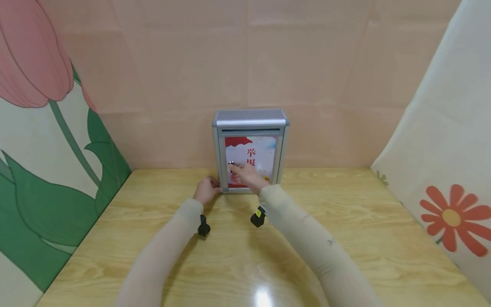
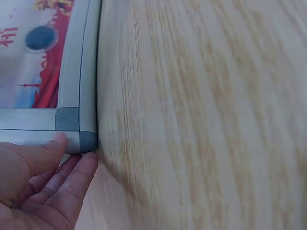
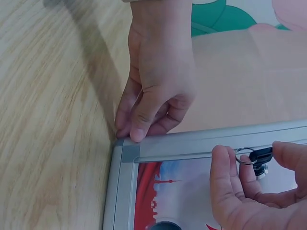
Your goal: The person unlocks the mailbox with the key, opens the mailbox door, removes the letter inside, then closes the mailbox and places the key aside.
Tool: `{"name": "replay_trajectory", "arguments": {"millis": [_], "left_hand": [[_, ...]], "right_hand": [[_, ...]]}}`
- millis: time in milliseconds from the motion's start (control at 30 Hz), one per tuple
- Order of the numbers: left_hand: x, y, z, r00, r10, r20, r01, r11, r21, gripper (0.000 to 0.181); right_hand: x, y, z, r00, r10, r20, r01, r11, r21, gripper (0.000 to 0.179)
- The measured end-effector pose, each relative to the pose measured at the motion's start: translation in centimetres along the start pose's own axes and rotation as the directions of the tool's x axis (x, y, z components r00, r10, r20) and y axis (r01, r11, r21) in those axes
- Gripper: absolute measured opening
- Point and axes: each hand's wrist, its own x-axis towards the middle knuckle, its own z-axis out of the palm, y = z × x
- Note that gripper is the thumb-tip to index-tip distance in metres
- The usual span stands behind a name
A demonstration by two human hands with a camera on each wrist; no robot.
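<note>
A grey metal-framed letterbox (image 1: 251, 116) stands upright against the back wall, with a slot near its top and a red-and-white printed front. My left hand (image 1: 207, 189) grips its lower left corner, thumb on the front frame and fingers round the side. In the right wrist view, a black-headed key (image 3: 262, 154) with a wire ring sits at the lock (image 3: 261, 171) on the box's front. The thumb and fingers of my right hand (image 3: 259, 191) pinch the key. From the head view, my right hand (image 1: 248, 175) covers part of the printed panel.
The box stands on a wood-grain table (image 1: 326, 204). Behind it hangs a plain pinkish wall covering (image 1: 184, 76). Flower-printed panels (image 1: 452, 217) flank the table on both sides. Small black cameras (image 1: 258, 217) hang from both wrists.
</note>
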Motion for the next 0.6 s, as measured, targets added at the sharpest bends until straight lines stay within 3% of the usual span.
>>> {"name": "replay_trajectory", "arguments": {"millis": [267, 600], "left_hand": [[-0.1, 0.1, -0.1, 1.000, 0.009, -0.009, -0.009, 1.000, -0.014, 0.021], [-0.1, 0.1, -0.1, 1.000, 0.009, -0.011, -0.010, 1.000, -0.021, 0.019]], "right_hand": [[-1.5, 0.0, -0.2, 0.999, -0.008, 0.047, 0.006, 0.999, 0.044, 0.048], [-6.3, 2.2, -2.5, 0.977, -0.077, 0.197, 0.047, 0.987, 0.153, 0.042]]}}
